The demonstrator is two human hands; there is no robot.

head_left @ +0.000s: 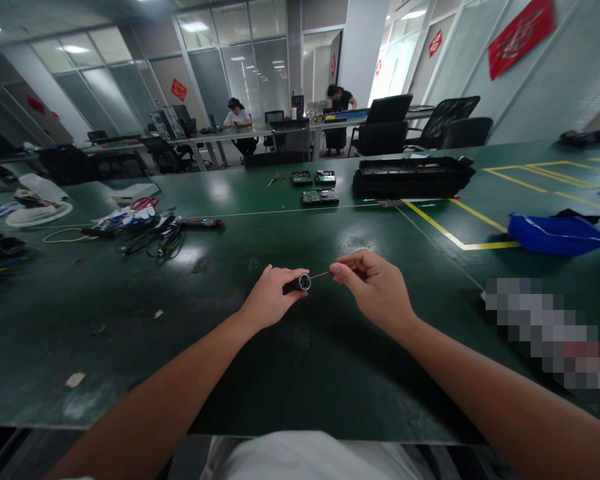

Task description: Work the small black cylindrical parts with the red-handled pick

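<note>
The left hand (275, 297) grasps a short black cylinder (293, 286) between thumb and fingers, just above or on the bench (180, 373); which of the two is hard to tell. Its open end is turned toward the right, probably so that the inside stays reachable and in sight. The right hand (377, 290) pinches a thin rod (321, 274) at its red end, a fingertip grip that seems chosen for fine control; the rod's tip lies at the cylinder's rim, though whether they touch is unclear. The cylinder looks smooth and dark, with a pale ring edging its round mouth, while the rod is slim, straight and metallic-looking. Beneath them the bench is glossy green, scuffed in places. Farther off lie green-and-silver circuit units (320, 197), a long, ridged black housing (414, 180) and a shiny blue tray (555, 239) with sloping sides.
</note>
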